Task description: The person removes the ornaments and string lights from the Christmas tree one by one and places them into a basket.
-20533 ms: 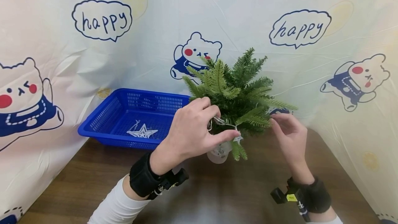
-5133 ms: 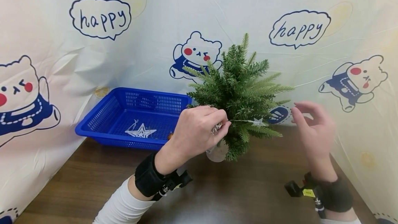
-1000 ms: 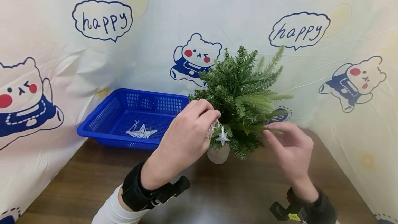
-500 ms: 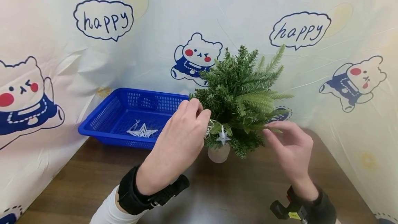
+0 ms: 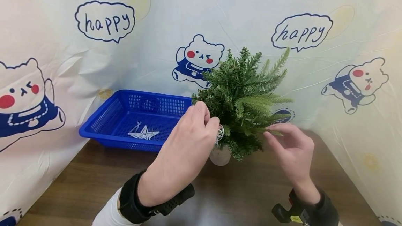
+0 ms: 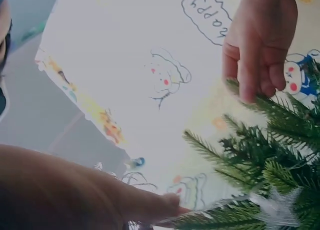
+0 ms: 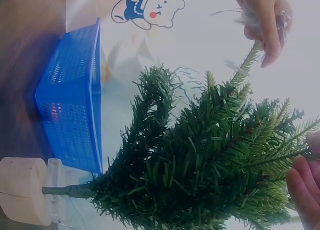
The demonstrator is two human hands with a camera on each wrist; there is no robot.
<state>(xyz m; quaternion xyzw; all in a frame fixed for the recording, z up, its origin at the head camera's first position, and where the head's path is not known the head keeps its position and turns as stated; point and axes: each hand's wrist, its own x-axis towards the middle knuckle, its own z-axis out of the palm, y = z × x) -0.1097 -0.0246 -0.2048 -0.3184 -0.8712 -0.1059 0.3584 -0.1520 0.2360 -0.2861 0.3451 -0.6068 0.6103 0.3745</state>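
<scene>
A small artificial Christmas tree [image 5: 245, 93] stands on a round pale wooden base [image 7: 22, 190]. My left hand [image 5: 185, 149] grips a bundled string of fairy lights [image 5: 220, 133] at the tree's lower left. In the right wrist view a branch tip meets the fingers of this hand. A clear star light [image 6: 277, 207] lies against a branch beside my left thumb in the left wrist view; in the head view the hand hides it. On the tree's right side, my right hand [image 5: 293, 149] pinches a branch tip [image 6: 247, 97] between thumb and fingers.
Left of the tree sits a blue perforated plastic basket [image 5: 125, 144]. Inside lies a white star ornament [image 5: 143, 133] with a cord. Both stand on a brown wooden table [image 5: 245, 191], with a printed curtain [image 5: 157, 13] rising behind and at the sides.
The tree has been turned since the oldest frames. Over the last half second my left hand has shifted slightly right, covering the star light. My right hand has stayed at its branch for a second.
</scene>
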